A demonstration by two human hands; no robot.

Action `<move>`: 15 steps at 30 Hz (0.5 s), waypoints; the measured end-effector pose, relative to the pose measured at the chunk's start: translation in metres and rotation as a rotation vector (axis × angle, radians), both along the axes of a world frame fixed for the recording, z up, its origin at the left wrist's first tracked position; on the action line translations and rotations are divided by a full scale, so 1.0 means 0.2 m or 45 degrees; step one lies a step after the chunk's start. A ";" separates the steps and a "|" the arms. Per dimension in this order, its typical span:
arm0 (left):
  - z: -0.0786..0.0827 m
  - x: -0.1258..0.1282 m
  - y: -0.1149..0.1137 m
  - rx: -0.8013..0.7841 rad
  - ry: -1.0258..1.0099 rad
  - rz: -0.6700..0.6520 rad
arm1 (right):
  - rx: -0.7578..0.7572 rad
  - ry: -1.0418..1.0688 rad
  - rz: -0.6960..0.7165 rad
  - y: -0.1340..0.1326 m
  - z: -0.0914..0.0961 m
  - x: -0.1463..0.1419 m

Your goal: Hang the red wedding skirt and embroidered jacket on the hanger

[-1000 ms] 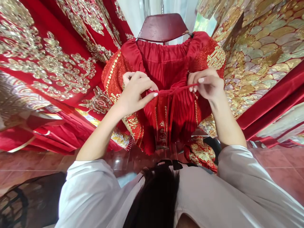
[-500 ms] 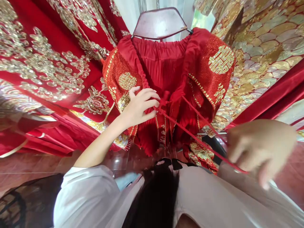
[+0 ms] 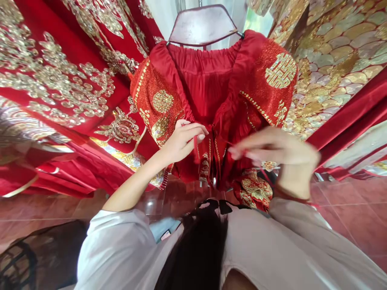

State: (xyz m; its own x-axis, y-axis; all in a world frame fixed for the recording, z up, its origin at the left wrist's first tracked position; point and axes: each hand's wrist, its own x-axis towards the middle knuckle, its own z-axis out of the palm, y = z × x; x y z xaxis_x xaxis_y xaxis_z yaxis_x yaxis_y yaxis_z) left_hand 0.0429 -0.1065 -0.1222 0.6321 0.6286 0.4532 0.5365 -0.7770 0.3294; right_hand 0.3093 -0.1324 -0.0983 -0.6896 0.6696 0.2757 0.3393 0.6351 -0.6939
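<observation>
A red garment with gold embroidery (image 3: 163, 100) hangs on a wide hanger (image 3: 203, 26) in front of me, its gathered neckline open at the front. My left hand (image 3: 186, 141) is at the left front edge, fingers closed on a thin red drawstring (image 3: 196, 148) whose end dangles below them. To the right of the opening, my right hand (image 3: 269, 149) is blurred by motion. Its fingertips are pinched on the other red cord, which runs toward the neckline and also trails below the hand.
Red cloth with silvery beadwork (image 3: 57, 76) hangs at the left. Gold scale-patterned cloth (image 3: 338, 60) hangs at the right. Reddish floor tiles (image 3: 347, 205) lie below. A dark sheer item (image 3: 39, 253) is at the lower left.
My right hand has come in from the far right toward the garment's front, and the long taut cords have slackened. My left hand has shifted slightly and now pinches a cord.
</observation>
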 end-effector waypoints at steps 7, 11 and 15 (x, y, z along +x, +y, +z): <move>0.04 0.04 -0.05 0.007 -0.056 0.112 | 0.089 -0.085 -0.741 0.18 -0.28 -0.37; 0.03 0.05 -0.05 0.018 -0.141 0.046 | -0.173 0.366 -0.666 0.22 -0.31 -0.41; 0.00 0.06 -0.02 -0.021 -0.272 -0.067 | -0.543 0.624 -0.635 0.26 -0.33 -0.44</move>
State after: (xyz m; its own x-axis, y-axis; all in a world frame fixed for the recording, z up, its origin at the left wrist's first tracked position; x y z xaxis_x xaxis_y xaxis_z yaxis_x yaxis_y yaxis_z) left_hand 0.0548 -0.1103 -0.1218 0.5549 0.6054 0.5706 0.4117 -0.7958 0.4441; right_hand 0.2204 -0.0802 -0.1637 -0.1503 0.9812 0.1209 0.1073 0.1378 -0.9846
